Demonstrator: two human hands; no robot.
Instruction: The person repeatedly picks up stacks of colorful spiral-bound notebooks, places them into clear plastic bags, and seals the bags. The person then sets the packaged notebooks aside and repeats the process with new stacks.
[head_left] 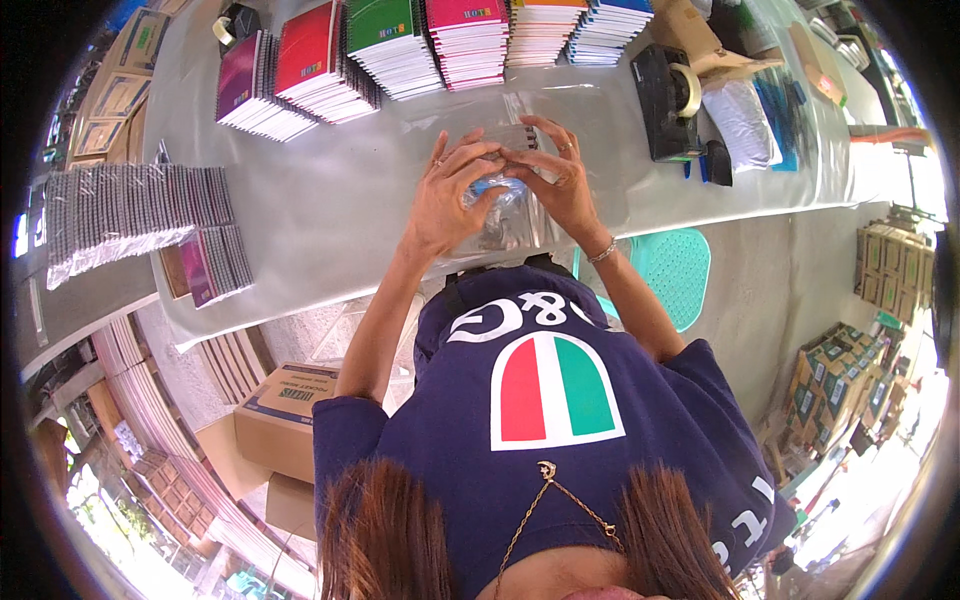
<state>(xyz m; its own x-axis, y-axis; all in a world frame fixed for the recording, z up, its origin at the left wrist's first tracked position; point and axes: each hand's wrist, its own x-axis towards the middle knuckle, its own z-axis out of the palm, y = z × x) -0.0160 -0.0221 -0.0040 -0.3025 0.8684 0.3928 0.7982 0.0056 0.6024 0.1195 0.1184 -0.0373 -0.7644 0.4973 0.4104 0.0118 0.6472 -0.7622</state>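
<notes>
From where I stand: one person at a grey covered table, both hands together near its front edge. Left hand curled, thumb bent in, fingertips meeting the other hand's. Right hand arched, thumb and index close together. Can't tell if either really pinches anything, fingers cover the spot. Clear plastic sits under and between the hands, just inside the edge, a bit of blue showing in it; contents not readable from here

Risks, my guess: plastic that near the edge could slide off toward the lap if both hands lift or a forearm drags it. Thin, slick stuff probably, so a loose grip may slip, a hard pull may tear it. Rings or the bracelet could snag it. Glare off film and cover makes a fold or gap easy to miss

Beyond the hands: a row of notebooks in coloured stacks; the tall ones could topple if a long reach knocks them. Tape dispenser up to the right, white bag beside it; a careless sleeve there may shift both. Left end: wrapped notebooks, near the side edge, could tip if bumped
</notes>
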